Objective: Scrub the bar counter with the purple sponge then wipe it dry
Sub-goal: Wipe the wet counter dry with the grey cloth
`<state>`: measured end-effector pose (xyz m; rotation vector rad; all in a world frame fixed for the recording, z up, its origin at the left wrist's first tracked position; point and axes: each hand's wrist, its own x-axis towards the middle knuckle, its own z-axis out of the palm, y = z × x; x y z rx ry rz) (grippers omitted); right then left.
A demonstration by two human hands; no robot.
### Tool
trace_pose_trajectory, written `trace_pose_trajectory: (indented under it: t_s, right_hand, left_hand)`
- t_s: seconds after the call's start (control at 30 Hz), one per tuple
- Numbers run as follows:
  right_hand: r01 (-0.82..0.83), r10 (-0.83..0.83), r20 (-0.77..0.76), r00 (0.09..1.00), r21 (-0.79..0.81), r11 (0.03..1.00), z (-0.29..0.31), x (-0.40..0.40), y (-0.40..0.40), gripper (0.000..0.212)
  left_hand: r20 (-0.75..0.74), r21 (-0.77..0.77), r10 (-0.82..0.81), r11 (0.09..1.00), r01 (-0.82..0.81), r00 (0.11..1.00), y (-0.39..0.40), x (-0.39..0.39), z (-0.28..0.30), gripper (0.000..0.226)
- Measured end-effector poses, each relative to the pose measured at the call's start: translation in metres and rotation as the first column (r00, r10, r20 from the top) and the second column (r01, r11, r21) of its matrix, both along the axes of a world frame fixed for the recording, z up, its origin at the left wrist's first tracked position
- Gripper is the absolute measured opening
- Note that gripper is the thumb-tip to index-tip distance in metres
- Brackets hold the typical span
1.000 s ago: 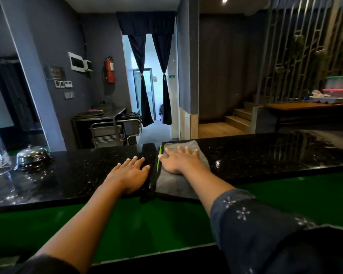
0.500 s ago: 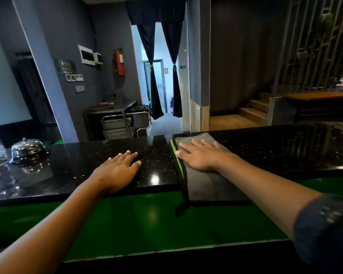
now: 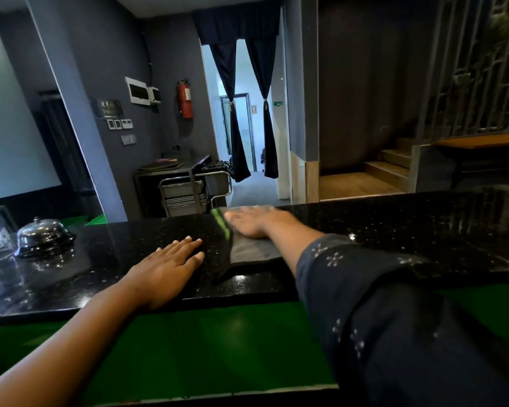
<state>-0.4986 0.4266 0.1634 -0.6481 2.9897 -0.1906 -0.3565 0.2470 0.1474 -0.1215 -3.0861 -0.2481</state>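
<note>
Bar counter (image 3: 394, 230), right hand (image 3: 253, 223) flat on grey cloth (image 3: 253, 251), left hand (image 3: 165, 268) spread

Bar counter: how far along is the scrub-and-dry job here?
Scrubbing looks finished: no sponge in view. Drying is in hand: the right hand presses a grey cloth flat on the counter; the left hand rests flat beside it. Left: shiny, maybe wet, patches near the bell.

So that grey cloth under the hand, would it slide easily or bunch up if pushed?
The cloth probably slides easily: the counter looks glossy and wet. It seems floppy, lying flat with an edge drooping over the counter's near side. The right hand pressing flat should keep it from bunching.
</note>
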Motion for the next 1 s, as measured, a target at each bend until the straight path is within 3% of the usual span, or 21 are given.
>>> trace_pose_trajectory:
  t_s: [0.2, 0.33, 0.5, 0.73, 0.87, 1.0]
  right_hand:
    - [0.350, -0.351, 0.045, 0.935, 0.028, 0.936, 0.000, -0.044, 0.133, 0.058]
    - [0.405, -0.407, 0.029, 0.913, 0.062, 0.912, 0.007, -0.024, 0.127, 0.061]
    - [0.246, -0.244, -0.054, 0.968, 0.028, 0.969, 0.010, 0.029, 0.060, 0.062]
    - [0.035, -0.034, 0.017, 0.999, -0.019, 0.999, -0.009, 0.100, 0.033, 0.070]
    - [0.001, -0.001, -0.016, 1.000, -0.052, 0.999, -0.021, 0.119, 0.051, 0.073]
    - [0.082, -0.082, 0.001, 0.997, -0.059, 0.995, -0.014, 0.096, 0.031, 0.066]
  left_hand:
    - [-0.001, -0.005, 0.009, 1.000, -0.009, 1.000, 0.001, -0.001, -0.001, 0.054]
    - [-0.013, -0.017, 0.033, 0.999, -0.033, 0.999, 0.003, -0.003, -0.002, 0.054]
    - [0.030, -0.015, 0.036, 0.999, -0.036, 0.999, 0.003, -0.002, 0.000, 0.054]
    - [0.027, -0.020, 0.041, 0.999, -0.040, 0.999, 0.007, 0.002, 0.003, 0.055]
    - [0.014, -0.019, 0.027, 0.999, -0.027, 1.000, 0.006, 0.001, 0.001, 0.056]
    - [-0.005, -0.022, 0.031, 0.999, -0.031, 1.000, 0.008, -0.003, -0.003, 0.056]
